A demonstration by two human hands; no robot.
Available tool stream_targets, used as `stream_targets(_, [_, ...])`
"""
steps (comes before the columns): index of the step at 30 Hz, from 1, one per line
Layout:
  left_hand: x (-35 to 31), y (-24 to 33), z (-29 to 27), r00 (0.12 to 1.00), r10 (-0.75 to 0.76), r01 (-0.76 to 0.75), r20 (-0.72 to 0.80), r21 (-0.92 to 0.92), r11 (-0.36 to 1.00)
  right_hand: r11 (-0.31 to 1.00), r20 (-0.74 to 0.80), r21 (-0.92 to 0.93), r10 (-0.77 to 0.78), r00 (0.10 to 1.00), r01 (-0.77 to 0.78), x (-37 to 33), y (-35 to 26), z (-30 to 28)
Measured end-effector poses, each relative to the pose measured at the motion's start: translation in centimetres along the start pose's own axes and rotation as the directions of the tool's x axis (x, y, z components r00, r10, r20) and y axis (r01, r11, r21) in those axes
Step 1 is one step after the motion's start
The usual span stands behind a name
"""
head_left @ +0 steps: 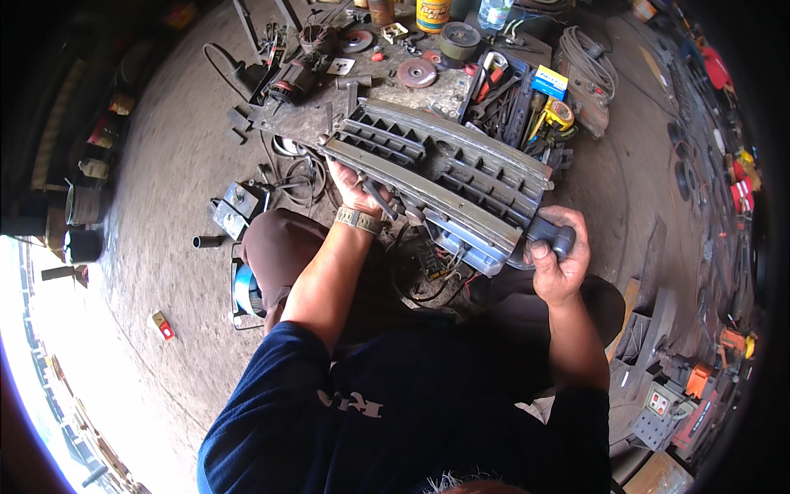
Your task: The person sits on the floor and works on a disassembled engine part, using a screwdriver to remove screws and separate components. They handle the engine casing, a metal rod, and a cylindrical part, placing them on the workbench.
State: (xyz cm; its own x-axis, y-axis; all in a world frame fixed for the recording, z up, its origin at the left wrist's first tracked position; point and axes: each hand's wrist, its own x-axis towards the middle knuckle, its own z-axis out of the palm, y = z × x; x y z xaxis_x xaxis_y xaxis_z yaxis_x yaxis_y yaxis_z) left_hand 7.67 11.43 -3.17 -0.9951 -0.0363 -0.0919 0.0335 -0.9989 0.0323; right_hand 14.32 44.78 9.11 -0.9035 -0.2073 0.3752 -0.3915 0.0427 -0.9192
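A long grey metal casting (473, 194), with rows of ribbed pockets between two long rails, is held tilted above my lap. My left hand (354, 189) supports its left end from below; most of those fingers are hidden behind the near rail. At the right end, my right hand (563, 267) is closed round a dark rounded knob (559, 237), with the thumb on the near side. A small dark lever (378, 198) sticks out beside my left hand. Under the casting there is a bluish-grey body (465, 245). The casting's exact kind is unclear.
Beyond the casting, a low worktable (374, 90) carries an angle grinder (296, 78), grinding discs (416, 72) and a tool tray (502, 90). A yellow tape measure (559, 114) lies beside the tray. Cables (306, 177) and metal parts sit on the floor at left.
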Motion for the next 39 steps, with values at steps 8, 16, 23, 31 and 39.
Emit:
stream_targets(8, [-0.2,-1.0,0.9,0.991,0.064,-0.046,-0.116,0.147,0.988,0.997,0.081,0.001,-0.074,0.994,0.074,-0.6,-2.7,1.1])
stream_targets(16, [-0.2,-1.6,0.0,0.983,0.048,-0.020,-0.179,0.152,0.988,0.992,0.119,-0.035,-0.113,0.986,0.118,-0.6,-2.8,0.7])
stream_targets(23, [-0.4,-3.6,4.1,0.917,0.030,0.056,-0.397,0.202,0.978,0.964,-0.059,0.252,0.097,0.994,-0.079,1.5,-2.8,-0.1])
stream_targets(31, [1.2,-5.0,1.2,0.930,-0.080,0.162,-0.359,0.203,0.966,0.949,-0.052,0.267,0.191,0.980,-0.170,2.8,-6.3,0.1])
stream_targets(39, [-0.1,-5.6,-5.3,0.992,-0.057,-0.049,0.112,0.761,0.647,0.983,-0.046,0.078,0.172,0.984,-0.168,6.0,-12.0,2.5])
